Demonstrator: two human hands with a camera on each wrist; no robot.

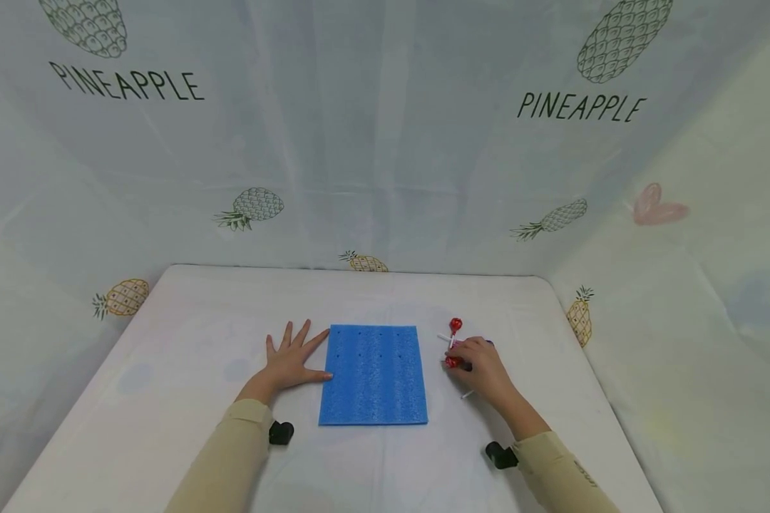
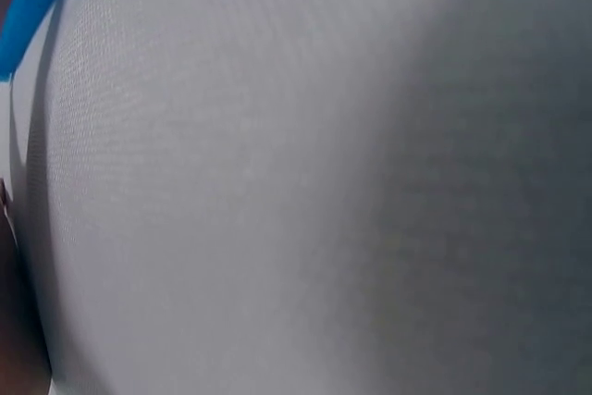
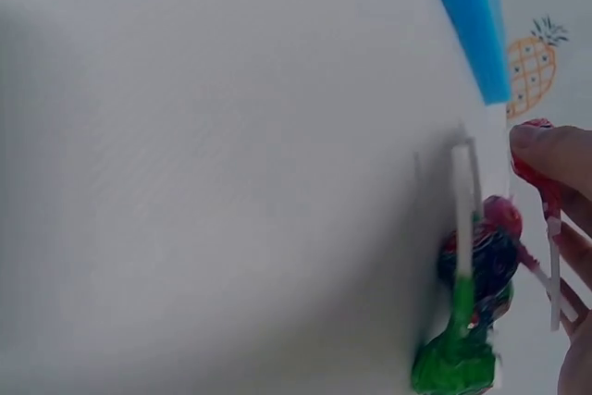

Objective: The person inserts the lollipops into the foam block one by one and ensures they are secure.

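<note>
A blue foam pad (image 1: 373, 375) with small holes along its far part lies flat on the white table (image 1: 167, 356). My left hand (image 1: 293, 360) rests flat with spread fingers at the pad's left edge, the thumb touching it. My right hand (image 1: 467, 358) is curled over a small heap of lollipops (image 3: 481, 265) to the right of the pad. Its fingertips (image 3: 546, 150) pinch a red lollipop (image 3: 529, 171). Another red lollipop (image 1: 455, 326) lies just beyond the hand. A green lollipop (image 3: 453, 364) and a dark one lie in the heap. The left wrist view shows only cloth and a corner of the pad (image 2: 28, 2).
Curtains printed with pineapples (image 1: 257, 206) close in the table at the back and on both sides. The right curtain (image 1: 680, 320) stands near the lollipops. Bare white cloth stretches to the left of my left hand and in front of the pad.
</note>
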